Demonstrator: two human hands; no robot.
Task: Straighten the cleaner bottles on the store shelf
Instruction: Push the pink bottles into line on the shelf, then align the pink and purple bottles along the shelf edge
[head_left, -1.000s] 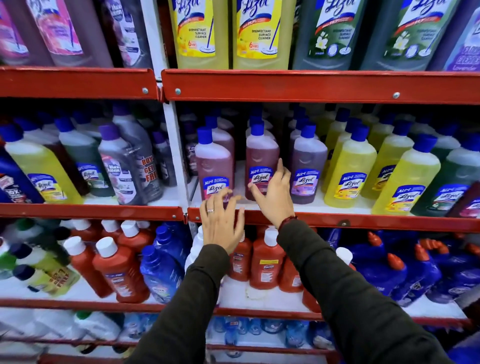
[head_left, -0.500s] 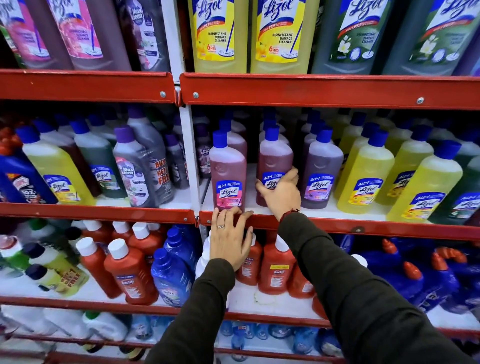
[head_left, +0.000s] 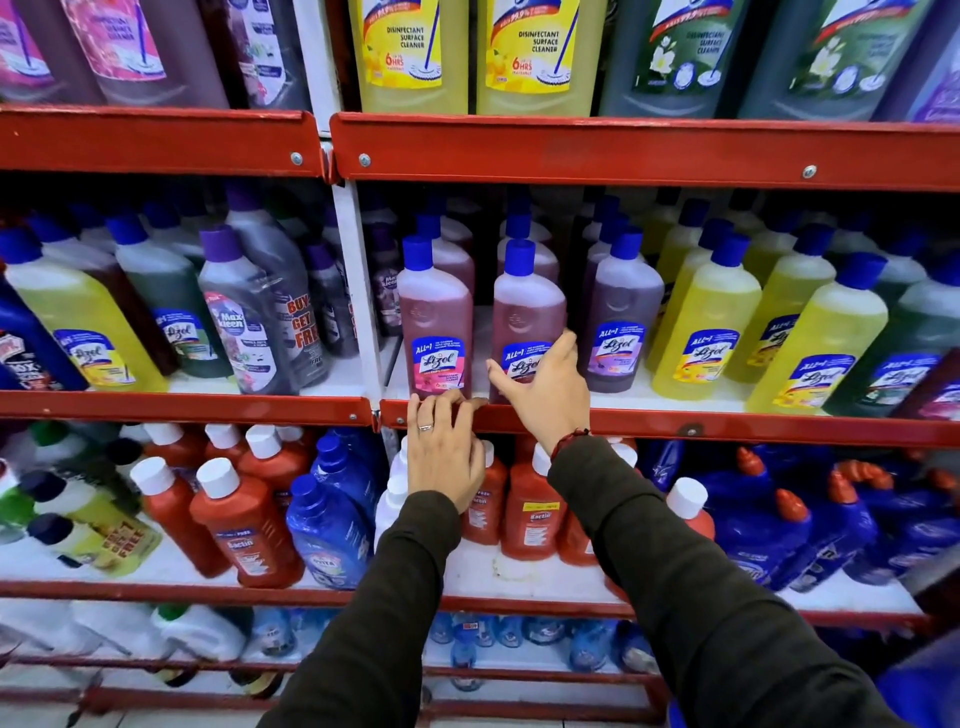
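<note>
Two hands: both at the red shelf edge, centre of frame.
Left hand: open, fingertips resting on the shelf edge below the left pink bottle.
Right hand: open, fingers spread against the second pink bottle, not closed around it.
Bottles: upright, side by side, front row.

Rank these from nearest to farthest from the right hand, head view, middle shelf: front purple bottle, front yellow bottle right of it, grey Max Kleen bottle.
From the right hand:
1. Purple Lizol bottle with blue cap, just to its right.
2. Yellow Lizol bottle with blue cap, next one further right.
3. Grey Max Kleen bottle with purple cap, far left, past the white upright.
</note>
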